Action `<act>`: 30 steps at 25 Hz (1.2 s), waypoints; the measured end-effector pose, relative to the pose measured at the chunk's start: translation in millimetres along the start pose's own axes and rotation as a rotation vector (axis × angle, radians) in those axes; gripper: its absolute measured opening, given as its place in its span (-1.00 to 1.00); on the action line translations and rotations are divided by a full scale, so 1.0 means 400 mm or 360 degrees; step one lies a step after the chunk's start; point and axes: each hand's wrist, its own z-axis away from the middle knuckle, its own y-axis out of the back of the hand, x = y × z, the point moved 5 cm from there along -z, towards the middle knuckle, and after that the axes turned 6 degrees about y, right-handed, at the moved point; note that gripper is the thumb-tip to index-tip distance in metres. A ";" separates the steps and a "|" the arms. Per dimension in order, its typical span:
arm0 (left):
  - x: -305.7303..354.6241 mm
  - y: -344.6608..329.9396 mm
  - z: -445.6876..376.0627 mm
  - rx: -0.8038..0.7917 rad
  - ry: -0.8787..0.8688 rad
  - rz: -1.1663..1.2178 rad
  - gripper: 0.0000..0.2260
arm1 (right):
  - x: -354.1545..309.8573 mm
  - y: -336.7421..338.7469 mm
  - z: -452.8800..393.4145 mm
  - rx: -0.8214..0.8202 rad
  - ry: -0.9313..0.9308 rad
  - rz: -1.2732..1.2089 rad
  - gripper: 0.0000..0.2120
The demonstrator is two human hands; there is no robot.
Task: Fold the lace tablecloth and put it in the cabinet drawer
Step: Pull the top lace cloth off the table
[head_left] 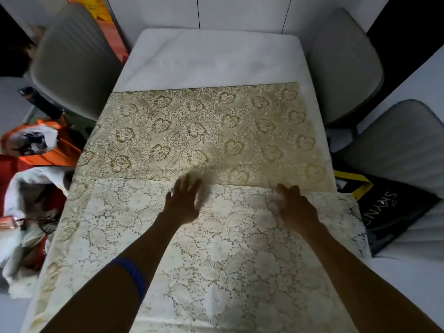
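From my feed, the left hand (183, 200) is smeared by motion blur, so I cannot read its fingers. The cream floral lace tablecloth (204, 140) runs off the bottom edge. Both forearms are cut off there too.

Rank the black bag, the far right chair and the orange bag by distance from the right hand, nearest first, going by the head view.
From the right hand, on the lace:
1. Black bag, just to its right, off the table edge.
2. Far right chair, beyond it at the table's far right.
3. Orange bag, across the table on the left side.
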 end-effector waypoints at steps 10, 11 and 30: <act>-0.141 0.138 0.036 0.0412 -0.0048 -0.0107 -0.83 | -0.114 0.167 0.007 0.0079 -0.0027 -0.0078 -0.98; -0.178 0.188 0.034 0.0546 0.0026 -0.0041 -0.83 | -0.155 0.212 -0.021 0.0259 0.0006 -0.0168 -0.97; -0.268 -0.349 0.646 0.0243 -0.0084 0.0076 -0.15 | -0.325 -0.397 0.612 -0.0286 0.0401 0.0191 -0.06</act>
